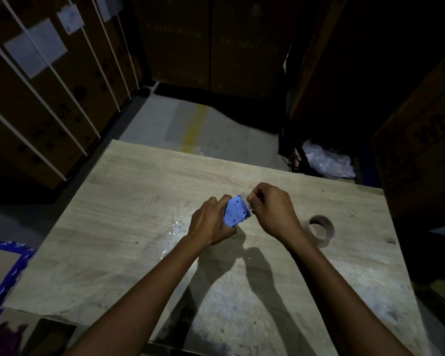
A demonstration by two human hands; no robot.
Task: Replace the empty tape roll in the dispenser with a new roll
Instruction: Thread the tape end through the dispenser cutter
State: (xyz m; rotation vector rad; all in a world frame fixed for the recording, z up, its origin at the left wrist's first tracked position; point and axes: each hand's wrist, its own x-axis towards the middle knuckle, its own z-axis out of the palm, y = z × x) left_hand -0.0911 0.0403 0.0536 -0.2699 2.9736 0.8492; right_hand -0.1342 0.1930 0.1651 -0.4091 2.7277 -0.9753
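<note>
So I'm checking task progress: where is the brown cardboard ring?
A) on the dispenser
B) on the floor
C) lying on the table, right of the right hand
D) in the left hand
C: the ring lies on the table, beside the right hand, touched by neither hand.

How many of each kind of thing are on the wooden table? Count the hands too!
Hands: 2, the left hand and the right hand
Blue tape dispenser: 1, held in both hands
Brown cardboard roll: 1, lying by the right wrist
Scraps of clear tape: 2, one and another
Total: 6
</note>
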